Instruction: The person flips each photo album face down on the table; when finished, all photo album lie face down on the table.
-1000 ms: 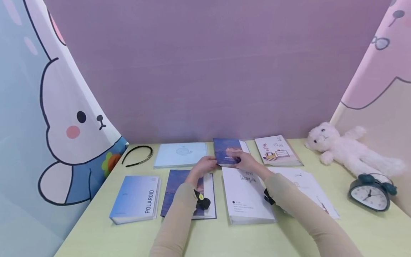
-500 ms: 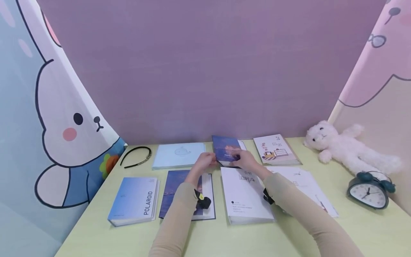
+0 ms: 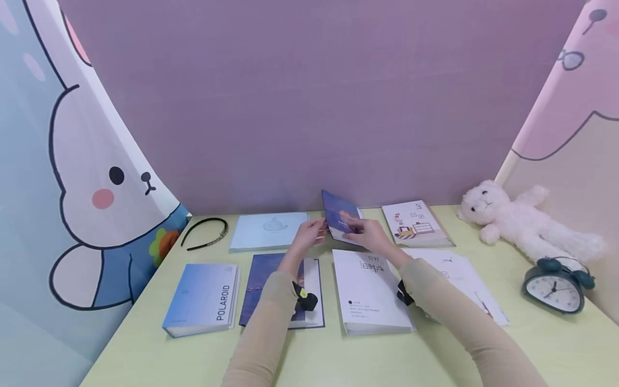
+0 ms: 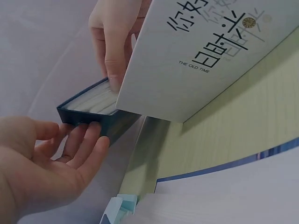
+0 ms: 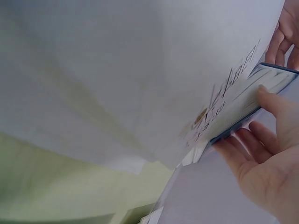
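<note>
From my remote station I record a small dark blue album (image 3: 340, 212) at the middle of the counter's far side, tilted, its far left corner raised. The right grip (image 3: 369, 235) is grasping it, thumb on the page edges and fingers against the cover. The left grip (image 3: 308, 235) is not clenched; its fingertips touch the album's left end.

Just near of these lies a white album (image 3: 372, 301). Left of it, partly behind the left sleeve, I note a larger dark blue album (image 3: 261, 279); to its right, partly behind the right sleeve, a white booklet (image 3: 466, 279).

Far left of the hands lies a pale blue album (image 3: 261, 232), with a black headband (image 3: 222, 235) beyond it; a POLAROID album (image 3: 198, 295) lies near left. An illustrated album (image 3: 418, 223) lies far right. At the right of the counter (image 3: 329, 360) I find a plush toy (image 3: 522, 220) and an alarm clock (image 3: 553, 293).
</note>
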